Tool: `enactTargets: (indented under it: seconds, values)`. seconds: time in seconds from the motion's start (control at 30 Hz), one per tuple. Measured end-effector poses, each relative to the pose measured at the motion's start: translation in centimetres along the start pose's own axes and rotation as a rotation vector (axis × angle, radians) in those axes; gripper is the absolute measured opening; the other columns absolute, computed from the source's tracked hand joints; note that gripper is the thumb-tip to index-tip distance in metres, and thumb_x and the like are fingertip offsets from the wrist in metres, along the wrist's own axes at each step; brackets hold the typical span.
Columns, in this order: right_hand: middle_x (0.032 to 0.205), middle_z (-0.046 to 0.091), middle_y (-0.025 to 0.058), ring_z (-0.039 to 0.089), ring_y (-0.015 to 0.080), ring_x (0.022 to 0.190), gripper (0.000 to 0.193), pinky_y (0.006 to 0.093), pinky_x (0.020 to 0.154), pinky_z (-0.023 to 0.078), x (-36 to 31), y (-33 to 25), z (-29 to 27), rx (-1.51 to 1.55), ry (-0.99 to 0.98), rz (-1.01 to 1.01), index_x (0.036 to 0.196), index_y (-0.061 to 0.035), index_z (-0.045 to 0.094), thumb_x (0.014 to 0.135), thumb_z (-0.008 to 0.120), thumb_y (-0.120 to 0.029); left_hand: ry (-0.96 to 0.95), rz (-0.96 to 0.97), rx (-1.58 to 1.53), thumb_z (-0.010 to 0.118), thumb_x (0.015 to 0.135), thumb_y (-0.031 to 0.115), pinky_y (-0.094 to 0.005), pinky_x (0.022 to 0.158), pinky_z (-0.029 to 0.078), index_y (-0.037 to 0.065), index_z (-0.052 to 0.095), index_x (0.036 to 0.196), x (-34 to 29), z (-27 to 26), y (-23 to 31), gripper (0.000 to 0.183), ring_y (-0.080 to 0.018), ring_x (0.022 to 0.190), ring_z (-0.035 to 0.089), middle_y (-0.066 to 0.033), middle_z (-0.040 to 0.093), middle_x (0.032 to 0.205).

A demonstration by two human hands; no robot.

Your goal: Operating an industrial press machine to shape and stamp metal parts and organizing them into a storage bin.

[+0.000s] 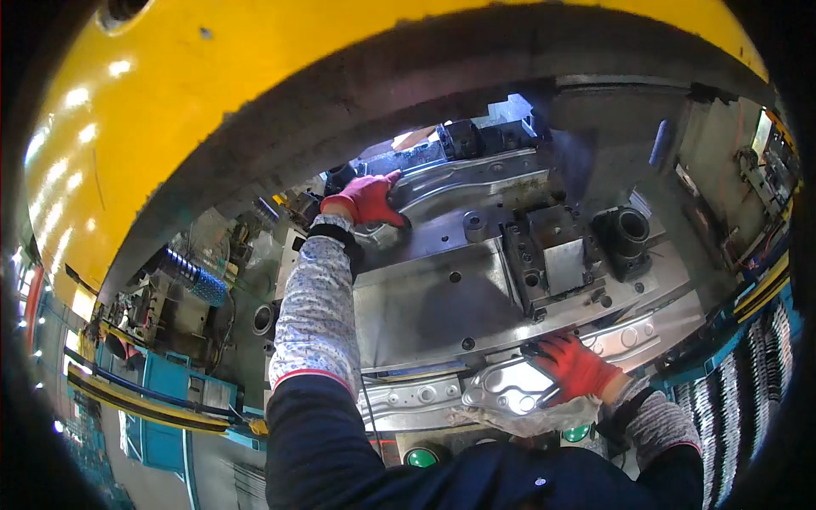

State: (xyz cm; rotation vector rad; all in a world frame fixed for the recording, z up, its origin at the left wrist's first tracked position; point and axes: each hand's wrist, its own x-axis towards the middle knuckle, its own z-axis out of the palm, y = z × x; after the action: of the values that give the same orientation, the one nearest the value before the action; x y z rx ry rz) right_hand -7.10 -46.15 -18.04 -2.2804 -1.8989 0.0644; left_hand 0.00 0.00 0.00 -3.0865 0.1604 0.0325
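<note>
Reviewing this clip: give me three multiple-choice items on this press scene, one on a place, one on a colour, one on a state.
1. Where is the left hand?
A. on the far pressed metal panel
B. on a green button
C. out of view

2. What colour are the gloves?
A. blue
B. red
C. white

3. What is the right hand doing?
A. hanging free
B. resting on the near shiny metal panel
C. holding a hammer

Key: 1 A, it reaches deep to the far panel; 2 B, both gloves are red; 3 B, its fingers lie on the near panel's edge.
</note>
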Motion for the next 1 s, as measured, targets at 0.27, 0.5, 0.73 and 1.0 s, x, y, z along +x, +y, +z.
enactTargets:
  seconds: [0.27, 0.5, 0.73, 1.0]
  values:
    - [0.131, 0.045, 0.0216, 0.042, 0.0366, 0.123, 0.091, 0.0525, 0.101, 0.032, 0.3, -0.5, -0.1, 0.066, 0.026, 0.004, 0.126, -0.0059, 0.050, 0.054, 0.076, -0.056, 0.166, -0.036, -0.295, 0.074, 0.061, 0.039, -0.0397, 0.102, 0.038, 0.010, 0.034, 0.142, -0.3, -4.2, -0.7, 0.096, -0.0353, 0.119, 0.051, -0.0227, 0.052, 0.128]
    - [0.129, 0.046, 0.0224, 0.040, 0.0376, 0.125, 0.093, 0.0525, 0.106, 0.027, -0.3, 0.1, 0.0, 0.041, 0.068, -0.010, 0.125, -0.0030, 0.050, 0.053, 0.076, -0.056, 0.292, -0.082, -0.078, 0.074, 0.058, 0.045, -0.0406, 0.097, 0.042, 0.011, 0.040, 0.139, -6.5, -7.0, 5.5, 0.095, -0.0366, 0.113, 0.054, -0.0221, 0.054, 0.126]
    - [0.134, 0.039, 0.0262, 0.038, 0.0436, 0.124, 0.103, 0.0580, 0.103, 0.028, -0.2, 1.1, 2.3, 0.019, 0.002, 0.006, 0.128, -0.0032, 0.047, 0.045, 0.081, -0.052, 0.490, 0.030, -0.080, 0.076, 0.059, 0.047, -0.0431, 0.097, 0.040, 0.009, 0.044, 0.136, -15.8, -4.5, 5.6, 0.092, -0.0368, 0.114, 0.051, -0.0197, 0.057, 0.121]
    - [0.137, 0.036, 0.0250, 0.036, 0.0387, 0.127, 0.108, 0.0518, 0.105, 0.028, -0.3, 1.4, 1.9, -0.050, -0.065, 0.001, 0.134, -0.0025, 0.039, 0.045, 0.082, -0.048, 0.407, -0.098, -0.199, 0.078, 0.050, 0.035, -0.0436, 0.103, 0.033, 0.010, 0.044, 0.138, -37.5, -1.3, 9.2, 0.098, -0.0365, 0.120, 0.047, -0.0187, 0.051, 0.130]
